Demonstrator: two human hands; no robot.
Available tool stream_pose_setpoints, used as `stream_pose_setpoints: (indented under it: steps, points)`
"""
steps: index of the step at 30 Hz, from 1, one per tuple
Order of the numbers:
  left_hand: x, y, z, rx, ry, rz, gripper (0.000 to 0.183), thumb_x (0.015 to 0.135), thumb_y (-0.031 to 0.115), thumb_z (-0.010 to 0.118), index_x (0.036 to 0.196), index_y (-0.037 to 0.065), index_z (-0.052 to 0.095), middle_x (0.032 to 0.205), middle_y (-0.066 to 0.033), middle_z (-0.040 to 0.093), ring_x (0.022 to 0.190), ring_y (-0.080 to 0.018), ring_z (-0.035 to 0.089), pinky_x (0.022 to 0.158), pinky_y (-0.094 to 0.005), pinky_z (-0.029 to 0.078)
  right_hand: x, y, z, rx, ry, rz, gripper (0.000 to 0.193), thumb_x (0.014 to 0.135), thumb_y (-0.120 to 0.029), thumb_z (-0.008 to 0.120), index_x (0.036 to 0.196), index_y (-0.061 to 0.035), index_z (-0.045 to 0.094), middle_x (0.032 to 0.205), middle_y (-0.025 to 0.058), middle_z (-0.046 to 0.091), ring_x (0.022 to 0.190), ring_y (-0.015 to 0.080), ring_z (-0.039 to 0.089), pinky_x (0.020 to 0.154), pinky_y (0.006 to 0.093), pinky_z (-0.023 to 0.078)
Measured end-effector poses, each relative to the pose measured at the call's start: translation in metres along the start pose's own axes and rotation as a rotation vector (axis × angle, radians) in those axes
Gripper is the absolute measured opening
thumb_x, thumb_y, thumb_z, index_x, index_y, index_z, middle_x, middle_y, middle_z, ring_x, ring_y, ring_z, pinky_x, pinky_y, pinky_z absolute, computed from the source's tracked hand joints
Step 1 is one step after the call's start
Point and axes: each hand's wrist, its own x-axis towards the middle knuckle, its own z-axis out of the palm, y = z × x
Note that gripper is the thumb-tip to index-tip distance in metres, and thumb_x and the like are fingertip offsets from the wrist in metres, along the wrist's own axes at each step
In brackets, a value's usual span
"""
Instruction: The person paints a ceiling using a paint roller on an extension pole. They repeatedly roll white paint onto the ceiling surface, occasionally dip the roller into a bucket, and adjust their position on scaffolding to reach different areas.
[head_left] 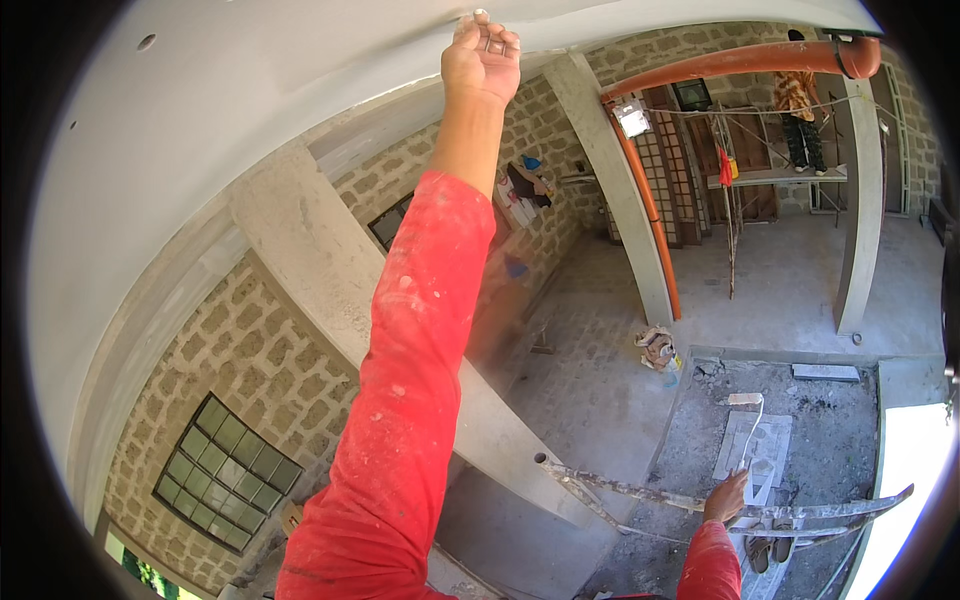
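My left hand point(482, 66) is raised at the end of an outstretched arm in a red sleeve, up against the white ceiling point(270, 70). Its fingers are curled with the palm toward me. A pale speck shows at the fingertips, too small to name. Low on the right, my right hand point(727, 497) grips a paint roller point(745, 399) by its handle. The roller's white sleeve points away from me, over the grey ground below. Just under that hand runs a paint-spattered metal pole frame point(640, 489).
A concrete beam point(310, 240) crosses below the ceiling. Orange pipe point(740, 66) runs along columns at the right. A person point(798, 110) stands on a far scaffold plank point(775, 177). A crumpled bag point(657, 348) lies on the floor; a gridded window point(226, 472) is in the stone wall.
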Motion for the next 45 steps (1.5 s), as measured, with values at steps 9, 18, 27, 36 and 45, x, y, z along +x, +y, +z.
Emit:
stream_pose_setpoints:
  steps: [9,18,27,36,45]
  points:
    - [0.002,0.003,-0.007,-0.041,-0.04,-0.006,0.021,0.108,0.007,0.044,0.098,0.0,0.061,0.09,-0.0074,0.062,0.076,-0.0195,0.057,0.073,-0.0357,0.052,-0.001,0.001,-0.001,0.008,0.051,-0.024,0.026,0.102,-0.018,0.058,0.124,-0.0068,0.051,0.102,0.0155,0.067,0.081,0.0381,0.072,0.064,0.0491,0.057]
    - [-0.059,-0.042,-0.053,0.356,0.169,-0.194,0.006,0.105,0.005,0.05,0.102,0.006,0.055,0.096,-0.0117,0.069,0.079,-0.0211,0.064,0.075,-0.039,0.056,-0.003,-0.003,-0.002,0.02,0.028,0.001,0.022,0.102,-0.019,0.058,0.119,-0.0079,0.051,0.103,0.015,0.067,0.082,0.0384,0.072,0.065,0.0495,0.057]
    - [-0.435,-0.146,-0.294,0.788,0.46,-0.81,0.028,0.099,0.029,0.072,0.103,0.002,0.065,0.092,-0.0129,0.075,0.076,-0.02,0.072,0.071,-0.0303,0.06,0.0,0.007,0.009,0.009,0.03,-0.03,0.028,0.105,-0.027,0.055,0.124,-0.0065,0.05,0.106,0.0163,0.067,0.083,0.0391,0.071,0.065,0.0514,0.056]
    - [-0.699,-0.195,-0.402,1.534,-0.054,-0.918,0.033,0.099,0.032,0.063,0.091,0.001,0.073,0.087,-0.0197,0.073,0.085,-0.0373,0.071,0.079,-0.0489,0.052,0.001,-0.003,-0.007,0.025,0.021,-0.005,0.023,0.104,-0.024,0.056,0.118,-0.007,0.05,0.105,0.0184,0.067,0.084,0.0422,0.07,0.067,0.0552,0.053]
    - [-0.723,-0.205,-0.434,2.062,-0.051,-0.894,0.039,0.098,0.031,0.05,0.082,0.006,0.075,0.083,-0.0175,0.074,0.078,-0.0387,0.071,0.083,-0.0505,0.051,-0.009,-0.002,-0.004,0.059,0.071,-0.058,0.02,0.104,-0.023,0.053,0.116,-0.0075,0.051,0.099,0.0204,0.067,0.085,0.0447,0.068,0.069,0.0582,0.051]
